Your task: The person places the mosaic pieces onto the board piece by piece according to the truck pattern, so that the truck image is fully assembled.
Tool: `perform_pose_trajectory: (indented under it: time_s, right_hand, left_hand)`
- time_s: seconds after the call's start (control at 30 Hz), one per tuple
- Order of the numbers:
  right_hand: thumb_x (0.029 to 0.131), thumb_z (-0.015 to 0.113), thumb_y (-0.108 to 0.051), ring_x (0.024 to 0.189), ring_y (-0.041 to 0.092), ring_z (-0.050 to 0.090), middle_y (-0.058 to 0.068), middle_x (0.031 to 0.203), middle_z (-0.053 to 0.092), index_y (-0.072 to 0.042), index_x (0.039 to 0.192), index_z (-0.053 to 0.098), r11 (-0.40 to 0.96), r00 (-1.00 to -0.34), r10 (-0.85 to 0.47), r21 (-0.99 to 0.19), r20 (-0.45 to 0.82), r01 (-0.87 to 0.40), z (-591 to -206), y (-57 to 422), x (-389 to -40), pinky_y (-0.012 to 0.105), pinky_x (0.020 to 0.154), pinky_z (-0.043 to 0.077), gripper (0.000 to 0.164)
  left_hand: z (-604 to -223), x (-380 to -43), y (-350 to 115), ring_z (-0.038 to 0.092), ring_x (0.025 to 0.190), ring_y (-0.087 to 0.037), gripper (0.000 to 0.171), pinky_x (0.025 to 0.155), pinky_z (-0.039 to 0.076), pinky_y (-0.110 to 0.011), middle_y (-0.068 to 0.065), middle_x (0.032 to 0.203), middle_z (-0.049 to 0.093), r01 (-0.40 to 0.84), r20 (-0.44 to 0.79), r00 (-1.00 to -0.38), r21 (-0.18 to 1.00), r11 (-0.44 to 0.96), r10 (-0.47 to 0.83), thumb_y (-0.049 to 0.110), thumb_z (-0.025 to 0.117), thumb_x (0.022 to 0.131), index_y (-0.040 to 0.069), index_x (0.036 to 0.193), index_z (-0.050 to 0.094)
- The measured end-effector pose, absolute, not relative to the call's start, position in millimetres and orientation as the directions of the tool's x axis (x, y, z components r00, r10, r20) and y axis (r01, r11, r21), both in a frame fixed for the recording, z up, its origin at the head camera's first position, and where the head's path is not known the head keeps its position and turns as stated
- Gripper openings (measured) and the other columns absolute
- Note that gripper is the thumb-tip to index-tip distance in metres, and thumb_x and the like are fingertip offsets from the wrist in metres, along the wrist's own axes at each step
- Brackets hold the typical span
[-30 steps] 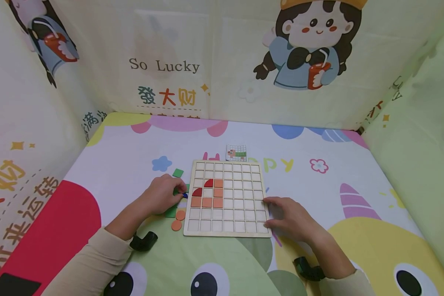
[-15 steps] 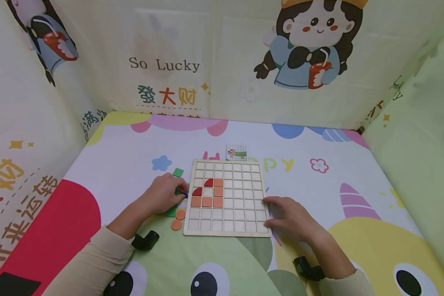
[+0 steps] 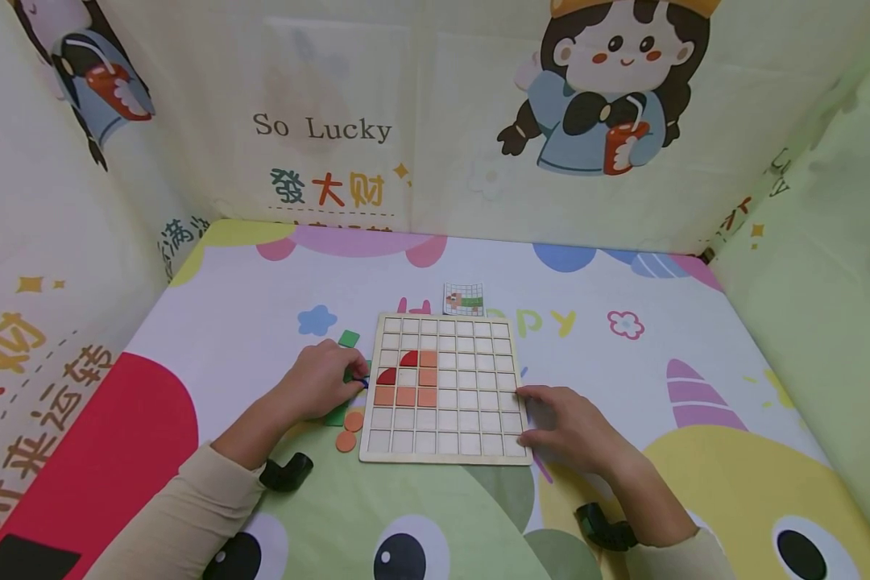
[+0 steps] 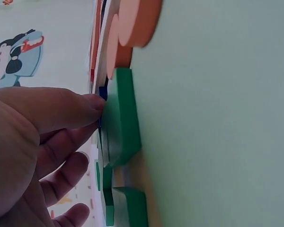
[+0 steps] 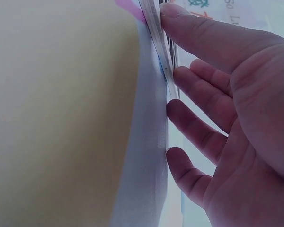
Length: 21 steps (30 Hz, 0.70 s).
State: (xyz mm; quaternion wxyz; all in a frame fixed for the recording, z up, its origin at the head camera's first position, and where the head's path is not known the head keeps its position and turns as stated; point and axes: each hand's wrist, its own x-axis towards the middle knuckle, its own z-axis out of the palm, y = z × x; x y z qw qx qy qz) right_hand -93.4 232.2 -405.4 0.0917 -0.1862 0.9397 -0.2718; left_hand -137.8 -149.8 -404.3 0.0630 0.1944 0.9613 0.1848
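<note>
A wooden grid board [image 3: 445, 461] lies flat in the middle of the head view. Orange square tiles [image 3: 428, 377] and two red curved tiles [image 3: 387, 376] fill some cells on its left side. Just off the left edge, my left hand [image 3: 324, 377] pinches a small dark blue piece [image 4: 103, 91] between thumb and index finger; most of the piece is hidden. Green pieces [image 4: 123, 118] lie right beside those fingers. My right hand [image 3: 569, 423] rests at the board's right edge, thumb and index finger touching it, the other fingers loosely bent.
Behind the board lies a small pattern card [image 3: 463, 300] printed with a coloured grid. Two orange discs [image 3: 345, 441] lie by the board's lower left side, and a green tile [image 3: 349, 338] sits near its upper left. A patterned cloth covers the table.
My left hand has shifted very slightly at the board's left edge, still pinching the blue piece. The right hand, board and placed tiles stay as they were.
</note>
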Motion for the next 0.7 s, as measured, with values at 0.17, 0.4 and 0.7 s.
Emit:
perform_pose_trajectory:
  time_s: [0.17, 0.4, 0.7]
  right_hand:
    - [0.08, 0.084, -0.024, 0.12, 0.037, 0.055, 0.011, 0.128, 0.063, -0.006, 0.131, 0.063, 0.784, -0.914, -0.399, -0.544, -0.072, -0.299, -405.9, 232.4, -93.5, 0.055, 0.101, 0.041, 0.059]
    - [0.08, 0.085, -0.025, 0.118, 0.036, 0.056, 0.01, 0.128, 0.064, -0.006, 0.131, 0.063, 0.783, -0.911, -0.406, -0.541, -0.068, -0.308, -406.3, 232.4, -93.6, 0.055, 0.1, 0.041, 0.059]
    - [0.08, 0.084, -0.025, 0.121, 0.038, 0.054, 0.012, 0.13, 0.063, -0.006, 0.132, 0.063, 0.779, -0.911, -0.404, -0.551, -0.075, -0.3, -404.0, 231.9, -92.9, 0.056, 0.101, 0.04, 0.059]
  left_hand:
    - [-402.7, -137.6, -148.6, 0.052, 0.087, -0.019, 0.011, 0.085, 0.044, -0.047, 0.006, 0.087, 0.067, 0.347, -0.064, -0.915, 0.378, 0.858, 0.398, 0.018, 0.078, 0.087, 0.013, 0.095, 0.073]
    - [-401.3, -136.3, -149.0, 0.052, 0.085, -0.019, 0.012, 0.082, 0.045, -0.045, 0.006, 0.086, 0.067, 0.362, -0.041, -0.915, 0.361, 0.86, 0.402, 0.018, 0.079, 0.086, 0.012, 0.094, 0.073]
    - [-395.0, -139.5, -148.0, 0.052, 0.085, -0.02, 0.012, 0.081, 0.044, -0.045, 0.005, 0.087, 0.069, 0.353, -0.009, -0.924, 0.37, 0.859, 0.383, 0.017, 0.078, 0.086, 0.011, 0.095, 0.074]
